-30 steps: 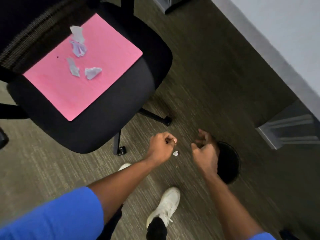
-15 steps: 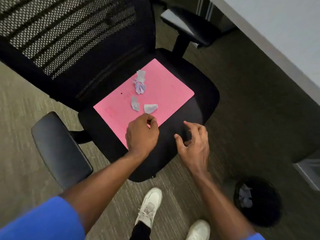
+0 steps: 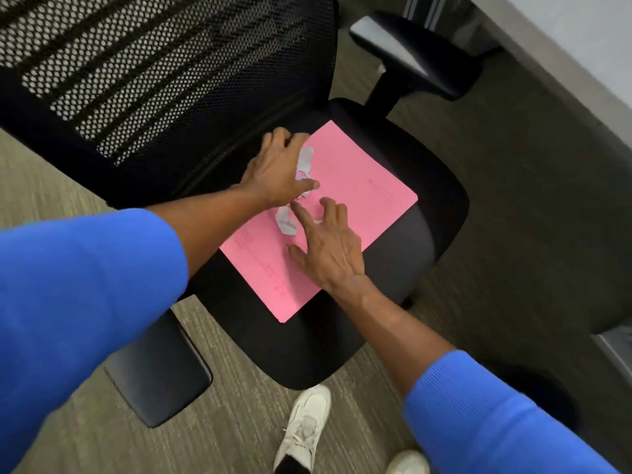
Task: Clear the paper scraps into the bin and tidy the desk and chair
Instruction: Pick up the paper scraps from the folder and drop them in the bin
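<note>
Head view: paper scraps lie between spread, empty left hand and right hand.

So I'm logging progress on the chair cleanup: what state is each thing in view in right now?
Paper scraps: loose on the pink folder, not yet gathered.
Pink folder: flat on the chair seat.
Left hand: open, fingers curled over the upper scraps.
Right hand: open, fingers spread beside the lower scrap.
Chair: upright, seat still cluttered.
</note>
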Action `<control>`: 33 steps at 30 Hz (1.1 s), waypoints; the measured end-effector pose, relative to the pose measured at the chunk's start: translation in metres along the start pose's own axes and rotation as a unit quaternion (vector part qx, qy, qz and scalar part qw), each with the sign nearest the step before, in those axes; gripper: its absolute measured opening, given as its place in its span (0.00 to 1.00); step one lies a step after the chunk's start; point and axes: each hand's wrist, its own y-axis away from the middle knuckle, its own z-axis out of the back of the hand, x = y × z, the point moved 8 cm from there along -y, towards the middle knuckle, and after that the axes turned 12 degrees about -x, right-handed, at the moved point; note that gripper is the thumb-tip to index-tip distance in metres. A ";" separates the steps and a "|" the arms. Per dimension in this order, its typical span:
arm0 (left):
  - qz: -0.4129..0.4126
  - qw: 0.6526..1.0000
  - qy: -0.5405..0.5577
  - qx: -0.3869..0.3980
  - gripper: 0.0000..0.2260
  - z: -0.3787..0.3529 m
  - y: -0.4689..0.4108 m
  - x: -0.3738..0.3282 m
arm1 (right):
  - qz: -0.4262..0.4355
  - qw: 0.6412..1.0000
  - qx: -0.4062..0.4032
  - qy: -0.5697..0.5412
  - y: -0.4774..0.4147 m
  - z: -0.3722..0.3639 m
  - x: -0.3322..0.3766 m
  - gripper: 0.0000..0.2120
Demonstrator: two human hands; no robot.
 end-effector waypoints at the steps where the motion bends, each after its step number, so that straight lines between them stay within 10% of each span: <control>1: -0.018 1.000 -0.007 0.019 0.41 -0.005 -0.002 -0.001 | 0.015 1.000 -0.001 0.012 -0.002 -0.003 0.005 0.35; 8: -0.069 0.996 -0.033 0.036 0.23 -0.022 -0.007 0.003 | 0.102 0.994 -0.017 0.034 -0.003 -0.013 0.028 0.12; 19: -0.008 0.999 -0.031 -0.020 0.11 -0.020 0.018 0.010 | 0.090 0.996 -0.013 -0.003 0.032 0.002 0.015 0.06; 33: 0.040 0.979 0.202 -0.003 0.07 -0.051 0.099 -0.135 | -0.222 0.951 -0.176 -0.123 0.183 0.070 -0.141 0.06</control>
